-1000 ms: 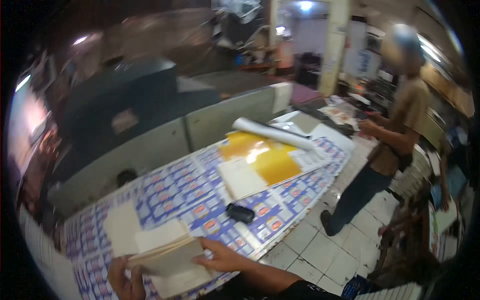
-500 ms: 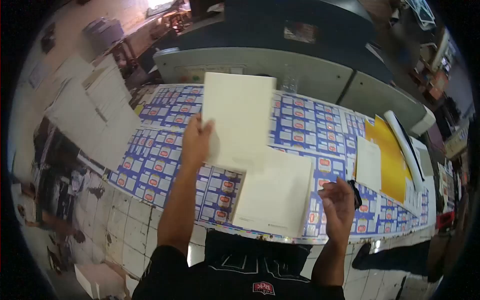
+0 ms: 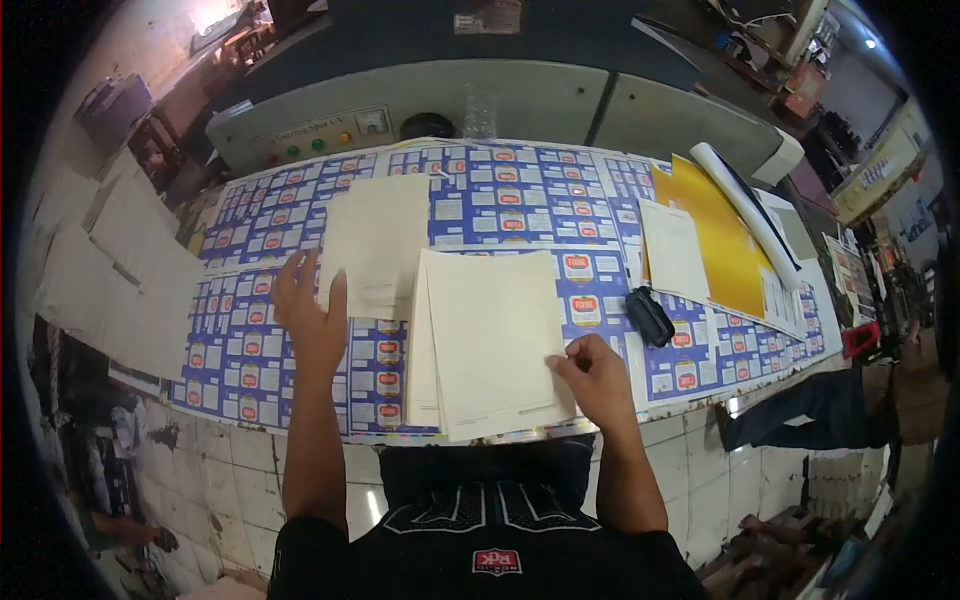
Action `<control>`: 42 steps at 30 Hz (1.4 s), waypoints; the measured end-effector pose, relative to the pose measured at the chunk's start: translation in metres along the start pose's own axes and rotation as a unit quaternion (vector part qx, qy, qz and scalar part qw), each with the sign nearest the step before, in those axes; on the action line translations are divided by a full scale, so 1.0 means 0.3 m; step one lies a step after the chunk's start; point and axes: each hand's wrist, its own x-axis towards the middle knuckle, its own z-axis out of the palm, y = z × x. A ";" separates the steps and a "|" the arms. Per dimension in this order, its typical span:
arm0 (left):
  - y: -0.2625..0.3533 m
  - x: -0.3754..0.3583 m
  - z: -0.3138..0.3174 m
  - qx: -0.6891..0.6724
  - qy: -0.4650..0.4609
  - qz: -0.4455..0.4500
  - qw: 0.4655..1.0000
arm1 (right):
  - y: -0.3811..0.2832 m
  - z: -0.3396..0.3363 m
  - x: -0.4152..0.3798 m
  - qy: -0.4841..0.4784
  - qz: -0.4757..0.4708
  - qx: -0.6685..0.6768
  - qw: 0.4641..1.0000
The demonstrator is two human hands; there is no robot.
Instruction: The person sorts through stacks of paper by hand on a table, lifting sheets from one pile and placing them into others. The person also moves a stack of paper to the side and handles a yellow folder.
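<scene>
A pile of cream paper sheets [image 3: 425, 375] lies near the front edge of the table. Its top sheet [image 3: 497, 345] is turned slightly askew from those below. At that sheet's right edge, my right hand [image 3: 598, 380] is closed, thumb and forefinger pinching the paper. Farther left and back, another cream sheet or thin stack [image 3: 375, 240] rests flat on the printed sheets. My left hand [image 3: 312, 312] is beside its lower left edge, fingers spread and thumb apart, holding nothing.
Blue printed label sheets [image 3: 575, 215] cover the table. To the right are a black pouch-like object [image 3: 650, 318], a smaller cream sheet [image 3: 673, 250], yellow sheets [image 3: 715, 225] and a rolled sheet [image 3: 745, 212]. A clear plastic bottle [image 3: 480, 112] stands at the back, by a grey machine panel [image 3: 540, 95].
The cream paper my left hand held up now lies at the left, and that hand has let go. My right hand, open before, now pinches the top sheet. The view has shifted.
</scene>
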 end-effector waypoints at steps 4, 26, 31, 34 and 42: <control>0.204 -0.088 -0.148 -0.077 -0.032 0.042 0.996 | 0.062 -0.013 -0.001 0.028 0.043 0.136 0.989; 0.614 -0.288 -0.026 -0.066 -0.423 0.198 0.882 | 0.242 -0.529 -0.172 0.285 -0.082 0.351 0.888; 0.578 -0.229 -0.081 -0.295 -0.391 0.045 0.871 | 0.090 -0.369 -0.112 0.224 0.000 0.256 0.940; 0.580 -0.213 -0.113 -0.344 -0.363 0.040 0.865 | 0.049 -0.175 -0.036 0.037 -0.014 0.261 0.965; 0.561 -0.243 -0.101 -0.269 -0.413 0.109 0.863 | -0.050 -0.044 0.032 -0.123 0.064 0.349 0.927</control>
